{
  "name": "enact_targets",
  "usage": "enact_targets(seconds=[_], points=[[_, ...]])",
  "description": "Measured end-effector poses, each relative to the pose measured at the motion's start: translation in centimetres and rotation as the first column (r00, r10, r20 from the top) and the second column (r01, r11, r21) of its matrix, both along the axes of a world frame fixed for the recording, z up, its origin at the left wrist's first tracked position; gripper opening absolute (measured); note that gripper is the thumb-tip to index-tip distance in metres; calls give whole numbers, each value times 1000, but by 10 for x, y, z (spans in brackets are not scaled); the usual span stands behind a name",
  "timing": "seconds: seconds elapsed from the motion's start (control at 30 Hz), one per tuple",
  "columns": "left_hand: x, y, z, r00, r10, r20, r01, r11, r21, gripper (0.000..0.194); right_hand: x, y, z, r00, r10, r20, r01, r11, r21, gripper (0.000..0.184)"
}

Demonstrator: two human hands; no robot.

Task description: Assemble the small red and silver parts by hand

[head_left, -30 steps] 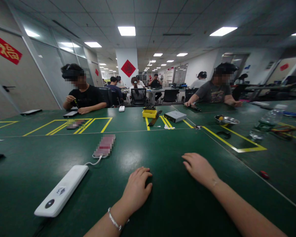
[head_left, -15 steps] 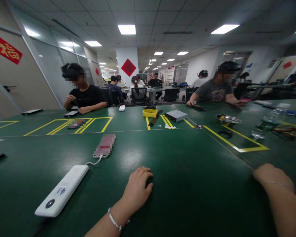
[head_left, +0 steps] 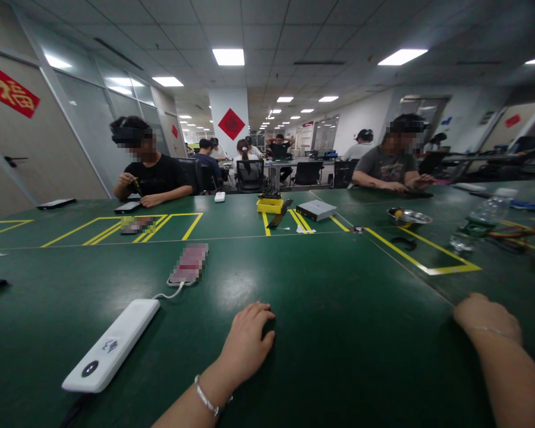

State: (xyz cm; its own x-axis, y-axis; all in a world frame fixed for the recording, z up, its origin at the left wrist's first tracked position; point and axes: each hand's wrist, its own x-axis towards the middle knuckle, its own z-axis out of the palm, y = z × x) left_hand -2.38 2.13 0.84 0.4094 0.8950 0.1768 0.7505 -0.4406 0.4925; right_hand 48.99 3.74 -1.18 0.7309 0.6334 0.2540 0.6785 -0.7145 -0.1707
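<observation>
Curled right hand, grip hidden; left hand rests on green table

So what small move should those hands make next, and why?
I'd probably lift the bare right hand slightly: it is curled low at the smooth green tabletop with its fingertips hidden, so I can't tell whether it holds anything. The bare left hand lies loosely spread with nothing visible in it, so it likely needn't move.
</observation>
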Motion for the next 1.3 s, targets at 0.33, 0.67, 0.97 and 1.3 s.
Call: enact_targets(seconds=[0.33, 0.67, 0.97, 1.3], points=[[1, 0, -2, 1000, 4, -5, -4, 1000, 26, 29, -12, 0, 16, 981, -73, -180, 41, 983, -179, 48], [1, -1, 3, 1000, -4, -8, 4, 1000, -3, 29, -16, -2, 19, 971, -73, -229, 34, 985, -168, 52], [1, 0, -1, 1000, -2, -14, 2, 1000, 7, 29, -51, -6, 43, 986, 58, -156, -51, 998, 47, 42], [12, -6, 7, 995, 26, 96, -27, 1000, 8, 32, -281, 8, 46, 382, 797, -468, -735, 569, 369, 26]])
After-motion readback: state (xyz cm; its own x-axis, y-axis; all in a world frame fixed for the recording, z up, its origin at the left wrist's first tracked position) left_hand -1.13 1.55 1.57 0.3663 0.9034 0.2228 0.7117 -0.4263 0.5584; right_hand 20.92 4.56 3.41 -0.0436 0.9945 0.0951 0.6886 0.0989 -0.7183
